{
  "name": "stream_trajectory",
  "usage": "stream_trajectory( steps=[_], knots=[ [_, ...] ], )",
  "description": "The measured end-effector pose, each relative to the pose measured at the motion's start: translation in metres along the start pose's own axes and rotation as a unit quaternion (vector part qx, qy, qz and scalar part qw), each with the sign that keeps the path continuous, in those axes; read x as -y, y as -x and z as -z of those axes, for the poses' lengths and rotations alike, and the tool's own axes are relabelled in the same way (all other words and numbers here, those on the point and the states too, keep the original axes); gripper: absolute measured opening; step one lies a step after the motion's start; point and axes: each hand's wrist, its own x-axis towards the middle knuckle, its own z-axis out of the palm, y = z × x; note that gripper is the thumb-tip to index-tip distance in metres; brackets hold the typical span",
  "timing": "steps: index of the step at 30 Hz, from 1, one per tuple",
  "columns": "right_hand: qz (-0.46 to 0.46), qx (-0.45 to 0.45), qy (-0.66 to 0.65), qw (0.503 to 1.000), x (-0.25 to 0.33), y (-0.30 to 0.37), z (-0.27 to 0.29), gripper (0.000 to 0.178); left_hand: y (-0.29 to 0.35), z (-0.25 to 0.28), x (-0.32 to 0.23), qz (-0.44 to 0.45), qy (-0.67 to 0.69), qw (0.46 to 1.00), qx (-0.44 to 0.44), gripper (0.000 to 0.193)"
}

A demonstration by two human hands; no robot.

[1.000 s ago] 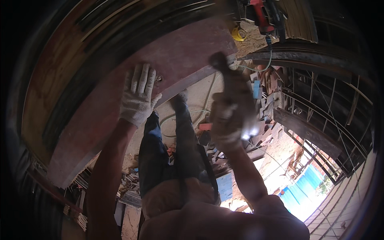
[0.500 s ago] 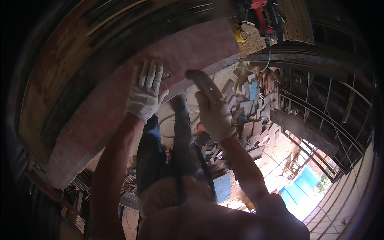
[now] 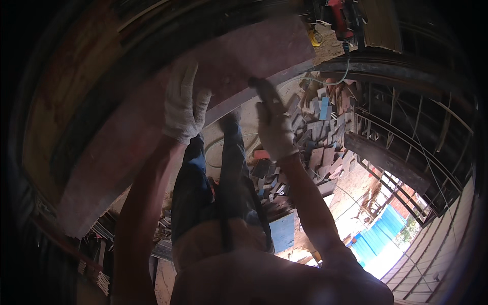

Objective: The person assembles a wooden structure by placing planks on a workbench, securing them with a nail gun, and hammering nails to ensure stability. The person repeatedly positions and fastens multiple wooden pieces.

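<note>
A long reddish-brown board (image 3: 122, 137) stretches across in front of me, curved by the lens. My left hand (image 3: 185, 104), in a whitish work glove, is over its near part, fingers extended and thumb apart, smeared by motion. Whether it touches the board I cannot tell. Past the board's near edge, my right hand (image 3: 276, 127) wears a similar glove with darkened fingertips. Its fingers stretch toward the edge, and nothing plainly shows in them.
A red-and-black power tool (image 3: 339, 20) and a yellow tape-like roll (image 3: 315, 37) lie beyond the board's right end. A thin hose (image 3: 328, 83) trails from the tool. Wood offcuts (image 3: 317, 124) are heaped on the floor at right, beside a dark metal frame (image 3: 391, 162).
My left hand has turned from lying flat on the board to a more edgewise pose. My right hand has shifted slightly right and away from me.
</note>
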Motion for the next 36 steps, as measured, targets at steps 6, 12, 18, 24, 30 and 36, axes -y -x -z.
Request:
stream_trajectory(
  steps=[6,12,18,24,30,36],
  knots=[
    [0.115,-0.052,-0.037,0.991,0.065,-0.006,0.028,0.050,0.005,0.007,-0.004,0.054,0.011,0.998,-0.040,0.066],
    [0.036,0.154,-0.069,0.985,0.081,-0.004,0.014,0.044,-0.003,0.004,0.000,0.039,0.040,0.994,-0.090,0.065],
    [0.037,-0.039,-0.113,0.992,0.079,0.018,-0.011,0.040,-0.005,0.007,-0.004,0.070,0.044,0.992,-0.092,0.069],
    [-0.105,0.174,-0.092,0.975,0.061,0.002,-0.027,0.042,0.035,0.072,0.020,0.053,-0.036,0.994,-0.086,0.060],
    [-0.151,0.091,-0.179,0.968,0.068,0.018,-0.039,0.046,0.136,0.223,0.073,0.086,-0.312,0.944,0.059,0.060],
    [-0.139,0.092,-0.268,0.949,0.129,0.022,-0.008,0.044,0.157,0.232,0.083,0.105,-0.336,0.932,0.090,0.064]
  ],
)
